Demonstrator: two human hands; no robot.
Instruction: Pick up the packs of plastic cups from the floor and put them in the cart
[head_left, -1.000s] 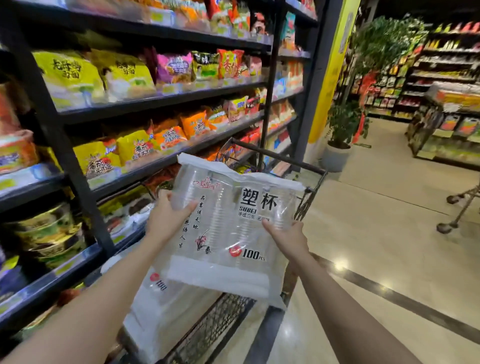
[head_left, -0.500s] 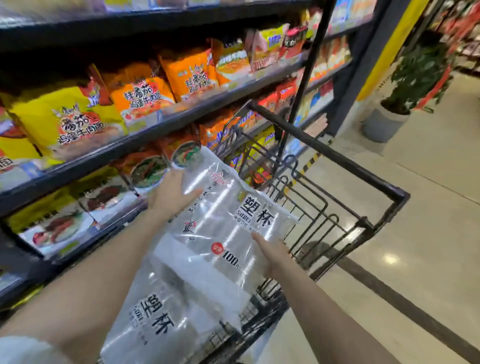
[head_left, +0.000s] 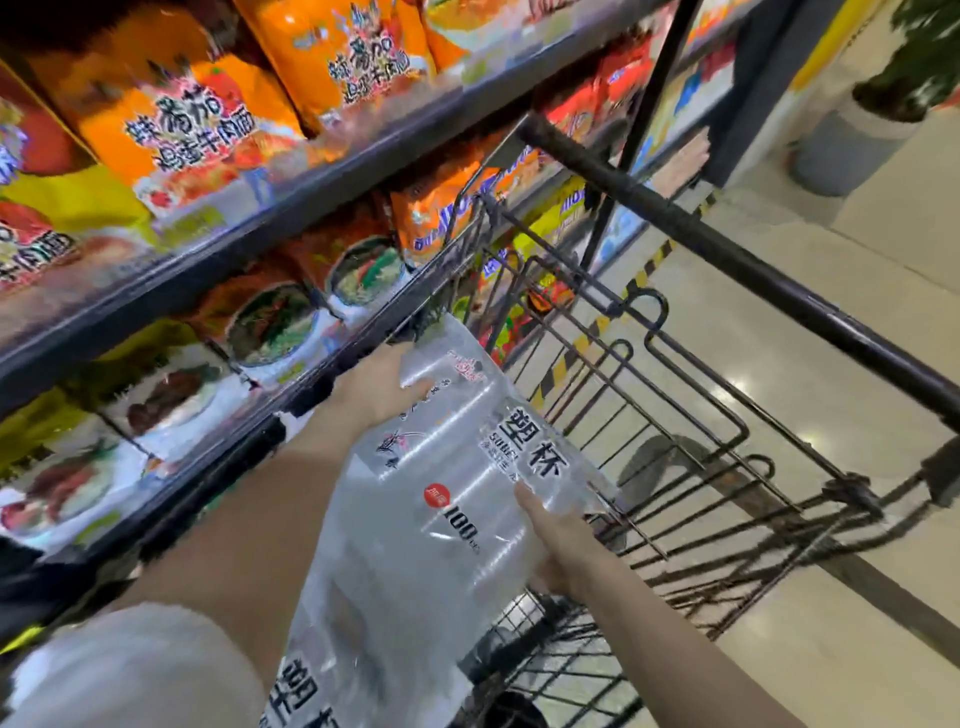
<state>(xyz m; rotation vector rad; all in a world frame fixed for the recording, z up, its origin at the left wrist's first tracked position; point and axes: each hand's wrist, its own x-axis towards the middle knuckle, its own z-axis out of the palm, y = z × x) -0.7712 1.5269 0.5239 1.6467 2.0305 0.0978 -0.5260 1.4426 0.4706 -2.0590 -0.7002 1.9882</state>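
Observation:
A clear pack of plastic cups (head_left: 457, 467) with black characters and a red "100" mark sits low inside the black wire cart (head_left: 691, 405). My left hand (head_left: 379, 389) grips its upper left edge. My right hand (head_left: 558, 540) holds its lower right side. Beneath it, at the bottom of the view, lies a second pack of plastic cups (head_left: 358, 654), partly covered by the first. My left forearm and white sleeve hide the cart's near left side.
Dark store shelves (head_left: 218, 260) full of orange and yellow noodle bags run close along the cart's left side. The cart's black handle bar (head_left: 727, 249) crosses the upper right. A grey planter (head_left: 852, 150) stands on the shiny tiled floor at far right.
The pack has gone down into the cart with both hands still on it. My view has tilted downward and come closer to the cart.

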